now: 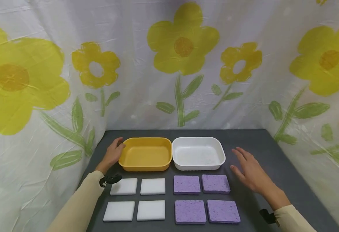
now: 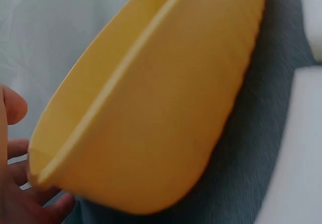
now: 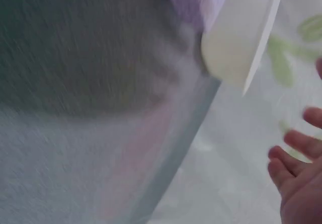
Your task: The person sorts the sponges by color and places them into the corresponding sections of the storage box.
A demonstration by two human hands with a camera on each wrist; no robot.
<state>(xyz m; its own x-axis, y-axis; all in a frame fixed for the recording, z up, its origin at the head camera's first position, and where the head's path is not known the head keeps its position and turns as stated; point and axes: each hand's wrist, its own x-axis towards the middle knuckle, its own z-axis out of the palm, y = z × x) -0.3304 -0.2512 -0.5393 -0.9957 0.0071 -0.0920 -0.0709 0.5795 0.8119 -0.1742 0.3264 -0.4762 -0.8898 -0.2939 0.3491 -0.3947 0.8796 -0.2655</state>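
Note:
My left hand (image 1: 113, 153) is at the left end of a yellow tray (image 1: 146, 168), its fingertips at the rim. Seen from the left wrist, the fingers (image 2: 35, 196) lie loosely against the outer end of that tray, not wrapped round it. A white tray (image 1: 198, 167) stands right beside the yellow one. To its right my right hand (image 1: 252, 170) hovers above the table with fingers spread and nothing in them. In the right wrist view a gap shows between those fingers (image 3: 302, 143) and the white tray (image 3: 234, 38).
In front of the yellow tray lie several white sponge pads (image 1: 153, 186) in two rows. Several purple sponges (image 1: 190, 211) lie likewise before the white tray. The dark grey table (image 1: 244, 135) ends at a white curtain (image 1: 134, 106) printed with yellow flowers.

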